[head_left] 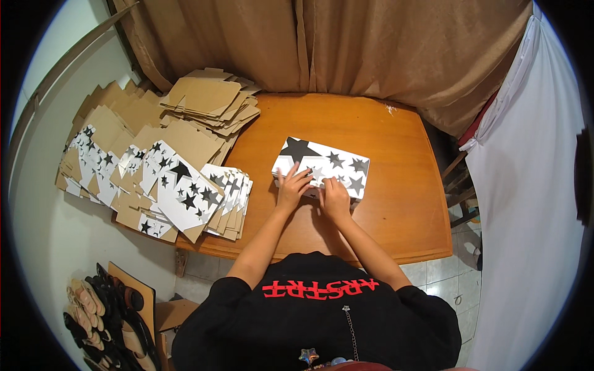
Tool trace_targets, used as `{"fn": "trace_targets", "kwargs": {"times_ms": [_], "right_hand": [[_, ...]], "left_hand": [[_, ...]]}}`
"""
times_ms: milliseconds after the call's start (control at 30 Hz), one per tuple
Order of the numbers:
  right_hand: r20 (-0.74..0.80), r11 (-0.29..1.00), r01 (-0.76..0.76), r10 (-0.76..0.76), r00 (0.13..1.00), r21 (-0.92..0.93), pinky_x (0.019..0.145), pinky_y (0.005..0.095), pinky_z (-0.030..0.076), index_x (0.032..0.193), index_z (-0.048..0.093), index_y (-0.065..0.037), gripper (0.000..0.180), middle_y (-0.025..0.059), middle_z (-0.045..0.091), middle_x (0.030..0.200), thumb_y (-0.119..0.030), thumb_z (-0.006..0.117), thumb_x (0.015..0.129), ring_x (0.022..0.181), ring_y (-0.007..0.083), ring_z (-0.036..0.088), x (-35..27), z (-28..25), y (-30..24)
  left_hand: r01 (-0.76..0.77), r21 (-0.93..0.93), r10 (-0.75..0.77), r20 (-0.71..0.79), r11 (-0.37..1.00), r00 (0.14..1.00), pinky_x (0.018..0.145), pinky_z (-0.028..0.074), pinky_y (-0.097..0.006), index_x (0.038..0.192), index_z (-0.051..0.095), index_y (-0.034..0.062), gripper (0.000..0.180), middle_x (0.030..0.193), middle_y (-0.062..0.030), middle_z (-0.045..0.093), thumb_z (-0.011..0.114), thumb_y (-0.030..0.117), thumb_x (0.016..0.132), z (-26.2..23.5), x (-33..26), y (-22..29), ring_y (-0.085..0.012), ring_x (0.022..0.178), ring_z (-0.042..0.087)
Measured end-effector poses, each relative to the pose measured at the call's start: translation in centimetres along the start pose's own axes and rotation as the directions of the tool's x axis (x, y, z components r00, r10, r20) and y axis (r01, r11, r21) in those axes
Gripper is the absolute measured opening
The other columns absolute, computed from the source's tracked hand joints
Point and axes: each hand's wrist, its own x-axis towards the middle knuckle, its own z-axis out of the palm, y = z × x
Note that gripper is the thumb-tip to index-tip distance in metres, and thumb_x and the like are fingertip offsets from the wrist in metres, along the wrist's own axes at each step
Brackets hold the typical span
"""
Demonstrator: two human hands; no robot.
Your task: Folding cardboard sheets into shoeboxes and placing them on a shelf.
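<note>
A white cardboard box [335, 160] printed with black and grey stars sits closed-looking on the wooden table in front of me. My left hand [292, 188] rests on the near left part of its top, fingers spread and nothing gripped. Beside it, my right hand [335, 199] is at the middle of the near edge, with its fingers bent and pressed together on the box there. Its fingertips touch the top; whether they pinch a flap is hidden. The box's near side is mostly covered by both hands.
On the left of the table [396, 229] lie stacks of flat brown cardboard blanks [204, 96] and star-printed blanks [185, 191]. A brown curtain [371, 49] hangs behind, a white cloth [526, 185] at right. Several shoes [117, 315] are at lower left.
</note>
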Motion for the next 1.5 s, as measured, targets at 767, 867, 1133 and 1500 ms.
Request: {"fn": "trace_targets", "kwargs": {"times_ms": [767, 867, 1133, 1500], "right_hand": [[0.531, 0.496, -0.717, 0.482, 0.697, 0.49, 0.079, 0.0291, 0.046, 0.106, 0.06, 0.007, 0.038, 0.0141, 0.066, 0.094, -0.022, 0.062, 0.081, 0.087, 0.0195, 0.06, -5.7, -3.6, 5.5], [0.579, 0.344, -0.755, 0.49, 0.651, 0.558, 0.083, 0.028, 0.043, 0.108, 0.059, 0.006, 0.035, 0.0098, 0.062, 0.099, -0.016, 0.061, 0.081, 0.095, 0.018, 0.057, -11.0, -3.8, 5.3], [0.637, -0.193, -0.607, 0.26, 0.726, 0.771, 0.099, 0.0355, 0.033, 0.142, 0.016, -0.005, 0.084, 0.0093, 0.032, 0.136, -0.016, 0.066, 0.075, 0.122, 0.0227, 0.038, -21.0, -6.2, -12.1], [0.446, -0.03, -0.552, -0.554, 0.703, 0.833, 0.103, 0.0339, 0.025, 0.139, 0.023, 0.002, 0.088, 0.0135, 0.032, 0.134, -0.021, 0.073, 0.07, 0.125, 0.0241, 0.032, -28.5, -8.2, -43.7]], "left_hand": [[0.851, 0.008, -0.707, 0.561, 0.526, 0.431, 0.1, 0.024, -0.053, 0.139, 0.016, -0.0026, 0.106, 0.137, -0.0282, 0.022, 0.063, 0.061, 0.069, -3.4, -8.8, 9.3, -0.0451, 0.125, 0.026], [0.761, -0.224, -0.638, 0.433, 0.608, 0.637, 0.102, 0.025, -0.051, 0.141, 0.006, -0.0008, 0.11, 0.138, -0.0298, 0.018, 0.066, 0.056, 0.069, -5.2, -10.9, 10.4, -0.0472, 0.125, 0.026], [0.488, -0.363, -0.467, 0.15, 0.794, 0.871, 0.107, 0.019, -0.042, 0.145, 0.011, 0.0168, 0.099, 0.146, -0.0211, 0.011, 0.072, 0.038, 0.07, -20.3, -20.5, 12.8, -0.0356, 0.136, 0.012], [0.414, -0.643, -0.764, -0.525, 0.645, 0.376, 0.102, 0.029, -0.035, 0.138, 0.016, 0.0052, 0.091, 0.134, -0.0133, 0.029, 0.074, 0.014, 0.068, -47.7, -45.7, 23.9, -0.024, 0.124, 0.032]]}}
